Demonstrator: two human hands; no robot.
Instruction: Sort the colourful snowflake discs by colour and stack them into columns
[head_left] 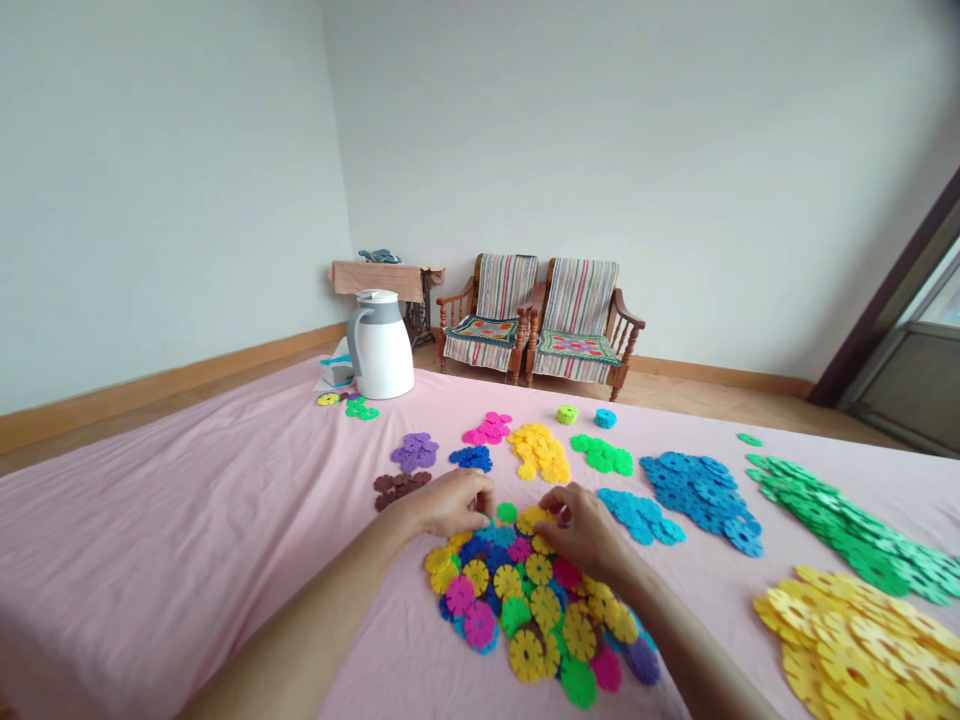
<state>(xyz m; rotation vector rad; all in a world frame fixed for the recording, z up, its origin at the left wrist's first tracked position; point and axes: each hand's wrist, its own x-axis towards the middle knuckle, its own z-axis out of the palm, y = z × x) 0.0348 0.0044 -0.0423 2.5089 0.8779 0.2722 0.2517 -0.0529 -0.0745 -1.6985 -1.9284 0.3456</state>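
Note:
A mixed pile of snowflake building discs (508,581) in yellow, pink, blue, green and purple lies on the pink cloth in front of me. My left hand (454,502) is at the pile's far left edge, thumb and fingers bent together. Light blue shows by its thumb tip, but whether a disc is pinched there is unclear. At the far right edge my right hand (579,528) has its fingers curled beside yellow discs (529,519); what they grip, if anything, is hidden. A single green disc (507,513) sits between the hands.
Sorted heaps surround the pile: brown (401,489), purple (415,452), dark blue (471,458), pink (487,428), yellow (538,451), green (603,454) and light blue (641,516). Larger blue (702,492), green (847,520) and yellow (862,640) heaps spread rightward. A white jug (384,350) stands far left.

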